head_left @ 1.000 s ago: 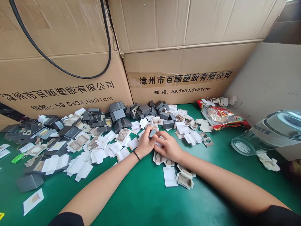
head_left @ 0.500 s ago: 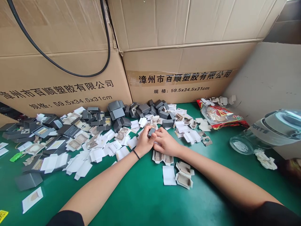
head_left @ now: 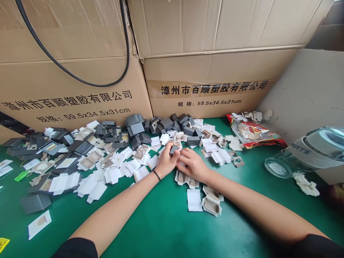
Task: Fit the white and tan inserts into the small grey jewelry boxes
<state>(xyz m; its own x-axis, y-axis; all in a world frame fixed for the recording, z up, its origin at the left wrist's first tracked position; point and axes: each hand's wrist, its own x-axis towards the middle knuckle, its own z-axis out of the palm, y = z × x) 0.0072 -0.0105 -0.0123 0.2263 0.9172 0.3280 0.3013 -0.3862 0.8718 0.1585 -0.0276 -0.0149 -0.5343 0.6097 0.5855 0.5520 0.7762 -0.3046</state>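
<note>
Apparently, while dark boxes [head_left: 77, 147] and white card pieces [head_left: 91, 186] are lying heaped leftward on the surface [head_left: 145, 222], the left grip [head_left: 166, 165] is grasping a small dark box [head_left: 173, 149] near the middle. Close beside it the right grip [head_left: 194, 166] is resting curled, its hold hidden, so I cannot tell; seemingly, two-handed work on that box is occurring, calling for a steady left hold and careful right fingers

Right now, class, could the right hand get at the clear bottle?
Probably yes: between the right hand and the clear bottle seem to lie only green tabletop and a few low paper scraps.
</note>
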